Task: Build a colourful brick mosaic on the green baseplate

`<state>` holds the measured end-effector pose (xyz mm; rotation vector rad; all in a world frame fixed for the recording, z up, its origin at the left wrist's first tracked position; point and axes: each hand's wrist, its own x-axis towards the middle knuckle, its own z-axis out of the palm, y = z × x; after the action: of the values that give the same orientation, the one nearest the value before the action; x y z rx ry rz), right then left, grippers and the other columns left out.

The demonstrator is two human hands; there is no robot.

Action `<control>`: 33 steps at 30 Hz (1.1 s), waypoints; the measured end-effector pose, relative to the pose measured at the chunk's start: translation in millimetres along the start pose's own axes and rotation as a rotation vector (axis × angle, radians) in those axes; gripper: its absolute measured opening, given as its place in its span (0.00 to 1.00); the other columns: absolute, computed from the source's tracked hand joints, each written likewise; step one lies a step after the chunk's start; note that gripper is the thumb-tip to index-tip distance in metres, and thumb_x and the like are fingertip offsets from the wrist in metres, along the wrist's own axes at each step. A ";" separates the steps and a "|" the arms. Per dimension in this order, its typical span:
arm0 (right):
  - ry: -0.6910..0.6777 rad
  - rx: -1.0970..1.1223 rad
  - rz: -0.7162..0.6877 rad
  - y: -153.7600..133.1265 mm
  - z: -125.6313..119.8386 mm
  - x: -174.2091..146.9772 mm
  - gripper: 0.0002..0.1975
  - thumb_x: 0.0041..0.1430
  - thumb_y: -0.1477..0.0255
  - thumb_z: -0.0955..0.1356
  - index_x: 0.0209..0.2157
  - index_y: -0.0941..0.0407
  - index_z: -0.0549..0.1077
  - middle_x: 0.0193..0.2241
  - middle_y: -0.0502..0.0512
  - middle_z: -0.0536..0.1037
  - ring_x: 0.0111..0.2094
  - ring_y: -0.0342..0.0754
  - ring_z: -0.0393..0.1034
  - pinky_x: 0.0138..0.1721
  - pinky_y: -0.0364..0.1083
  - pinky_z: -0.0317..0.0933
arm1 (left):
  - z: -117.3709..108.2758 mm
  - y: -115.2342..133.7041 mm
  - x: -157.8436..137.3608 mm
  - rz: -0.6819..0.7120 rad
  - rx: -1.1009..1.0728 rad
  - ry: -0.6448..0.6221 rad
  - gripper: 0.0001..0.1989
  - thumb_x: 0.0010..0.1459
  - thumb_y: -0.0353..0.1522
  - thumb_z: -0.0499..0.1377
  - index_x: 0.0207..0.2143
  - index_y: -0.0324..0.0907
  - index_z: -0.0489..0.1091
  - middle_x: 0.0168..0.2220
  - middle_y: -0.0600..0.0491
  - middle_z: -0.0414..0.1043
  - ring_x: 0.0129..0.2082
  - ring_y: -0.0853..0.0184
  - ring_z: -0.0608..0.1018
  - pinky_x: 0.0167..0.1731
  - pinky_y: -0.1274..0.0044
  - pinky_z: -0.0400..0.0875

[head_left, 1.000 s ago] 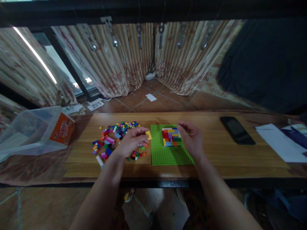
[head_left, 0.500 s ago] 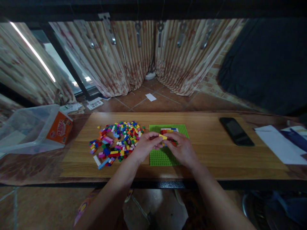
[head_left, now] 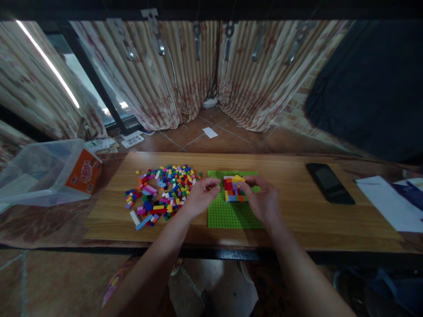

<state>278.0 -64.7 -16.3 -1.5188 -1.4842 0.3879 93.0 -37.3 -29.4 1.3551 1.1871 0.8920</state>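
From the head view, right hand (head_left: 265, 199), grip pinching a yellow brick (head_left: 238, 178) at the block build (head_left: 230, 186) on a green board (head_left: 228, 217), left hand (head_left: 201, 193) over the board's left edge, grip loosely spread, loose bricks (head_left: 176, 187) leftward on the counter (head_left: 297, 224)

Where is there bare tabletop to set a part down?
Bare wood lies between the right hand and the phone; a narrower strip fronts the green baseplate. Crowded: left of the baseplate, where loose bricks spread, and the brick build, between left hand and right hand.
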 end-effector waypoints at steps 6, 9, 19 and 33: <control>-0.053 0.020 -0.102 4.7 -3.7 -1.4 0.09 0.56 0.64 0.68 0.33 0.54 0.77 0.31 0.53 0.78 0.33 0.48 0.72 0.39 0.49 0.65 | -1.2 -4.4 -2.1 0.072 0.062 -0.055 0.11 0.54 0.30 0.58 0.40 0.38 0.73 0.29 0.54 0.73 0.23 0.74 0.71 0.24 0.81 0.66; -0.101 0.025 -0.100 10.2 -13.1 0.3 0.10 0.56 0.62 0.68 0.34 0.53 0.77 0.34 0.54 0.78 0.37 0.50 0.72 0.43 0.51 0.65 | -1.0 -4.9 -4.7 0.115 0.116 -0.070 0.10 0.54 0.30 0.57 0.39 0.39 0.74 0.32 0.52 0.75 0.27 0.72 0.74 0.28 0.79 0.69; -0.211 0.087 -0.055 34.6 -18.5 -0.9 0.11 0.51 0.59 0.72 0.34 0.49 0.79 0.41 0.54 0.74 0.45 0.51 0.69 0.50 0.54 0.61 | 2.4 -8.7 -1.6 0.214 0.274 -0.091 0.10 0.56 0.29 0.56 0.39 0.39 0.75 0.36 0.50 0.78 0.36 0.67 0.77 0.38 0.74 0.72; -0.176 0.008 -0.006 31.8 5.7 -4.1 0.04 0.49 0.68 0.73 0.30 0.49 0.79 0.50 0.55 0.68 0.54 0.55 0.62 0.56 0.60 0.54 | 11.2 10.0 -16.0 0.210 0.505 -0.070 0.14 0.57 0.29 0.54 0.45 0.41 0.73 0.37 0.51 0.78 0.36 0.65 0.78 0.39 0.74 0.71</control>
<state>291.9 -60.4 -45.5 -1.5046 -1.6208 0.5340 101.8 -54.7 -19.4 1.9295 1.2819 0.7039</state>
